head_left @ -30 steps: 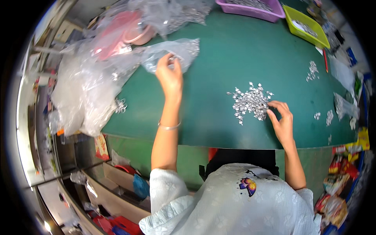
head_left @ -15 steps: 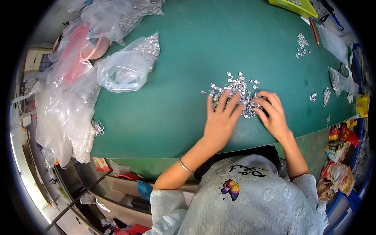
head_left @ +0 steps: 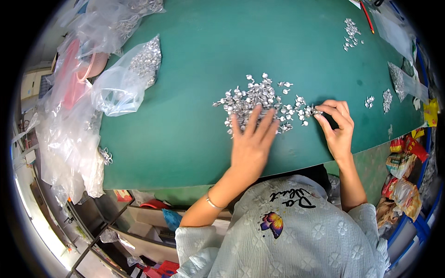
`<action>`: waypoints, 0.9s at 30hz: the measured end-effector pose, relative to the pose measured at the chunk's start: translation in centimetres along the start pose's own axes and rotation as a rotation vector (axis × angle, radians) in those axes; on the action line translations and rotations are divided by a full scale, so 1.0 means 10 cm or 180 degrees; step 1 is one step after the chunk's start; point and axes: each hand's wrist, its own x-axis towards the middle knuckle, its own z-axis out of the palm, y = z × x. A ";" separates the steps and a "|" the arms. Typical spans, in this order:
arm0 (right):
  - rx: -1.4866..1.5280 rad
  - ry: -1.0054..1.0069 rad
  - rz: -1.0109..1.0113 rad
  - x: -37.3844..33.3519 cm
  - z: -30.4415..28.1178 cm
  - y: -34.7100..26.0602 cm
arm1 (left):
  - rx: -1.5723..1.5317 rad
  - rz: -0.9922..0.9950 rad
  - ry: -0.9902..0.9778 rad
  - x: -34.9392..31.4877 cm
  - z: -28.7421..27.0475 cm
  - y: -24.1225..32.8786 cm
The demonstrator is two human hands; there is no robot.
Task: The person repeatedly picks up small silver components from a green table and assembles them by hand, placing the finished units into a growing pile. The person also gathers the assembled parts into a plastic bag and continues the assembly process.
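A loose pile of small shiny silver metal pieces (head_left: 252, 95), each with a round head and a short stem, is spread on the green tabletop (head_left: 194, 60). My left hand (head_left: 252, 141) rests on the near side of the pile, palm down, its fingers spread and slightly blurred. To the right of the pile, my right hand (head_left: 337, 125) pinches one or more of these silver pieces between thumb and fingertips. A thin trail of the pieces links the pile to those fingertips.
Clear plastic bags, one with silver pieces (head_left: 146, 62), crowd the left side beside a pink container (head_left: 95, 65). Smaller heaps (head_left: 351, 34) lie at the right, near a red pencil (head_left: 367, 18) and a part-filled bag (head_left: 398, 78). Packets (head_left: 402, 206) sit beyond the right edge.
My right hand has moved right, away from the pile, and its fingers have closed in a pinch. My left hand has shifted slightly left. The pile is more spread out, and the whole view has shifted.
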 end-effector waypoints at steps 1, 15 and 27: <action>0.0162 -0.0045 0.0105 -0.02 -0.03 0.02 | 0.0029 -0.0127 -0.0023 -0.03 -0.05 -0.03; 0.3408 -0.0581 0.1693 -0.34 -0.07 -0.20 | -0.2993 -0.0846 0.0743 -0.06 -0.08 0.50; 0.2900 -0.0552 0.1113 -0.45 -0.23 -0.57 | -0.3643 -0.0776 0.1066 -0.10 -0.15 0.73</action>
